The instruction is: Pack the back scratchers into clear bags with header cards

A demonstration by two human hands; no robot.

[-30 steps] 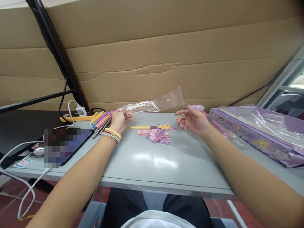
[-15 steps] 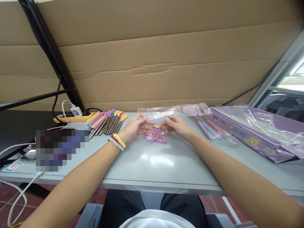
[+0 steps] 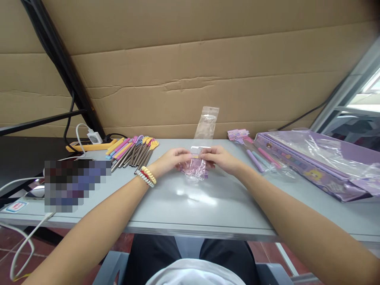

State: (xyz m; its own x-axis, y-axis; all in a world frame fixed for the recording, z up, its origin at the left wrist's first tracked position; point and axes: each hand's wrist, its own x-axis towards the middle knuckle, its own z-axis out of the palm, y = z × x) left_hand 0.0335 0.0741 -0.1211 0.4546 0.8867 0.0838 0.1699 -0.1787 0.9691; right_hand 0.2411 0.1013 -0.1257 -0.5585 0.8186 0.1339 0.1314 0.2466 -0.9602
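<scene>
One clear plastic bag (image 3: 205, 126), long, thin, crinkled, mid-worktop (image 3: 184, 213), its empty end towards the back edge; one left hand (image 3: 175, 160) and one right hand (image 3: 218, 158), fingertips pinching it; purple printed cards (image 3: 211, 165) beneath, count hidden; claw-headed backscratchers (image 3: 136, 152), metal-shafted, overlapping, uncountable, leftward near that edge; three smooth handles (image 3: 263, 158), rightward; one plastic-covered purple box (image 3: 308, 168) beside them.

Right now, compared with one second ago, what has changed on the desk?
The left hand moved right, the right hand left, to above the cards. The clear bag, which stretched rightward from the left hand, now points away from the person; the right hand, free before, has taken hold of it too. The metal rods and purple case stayed.
</scene>
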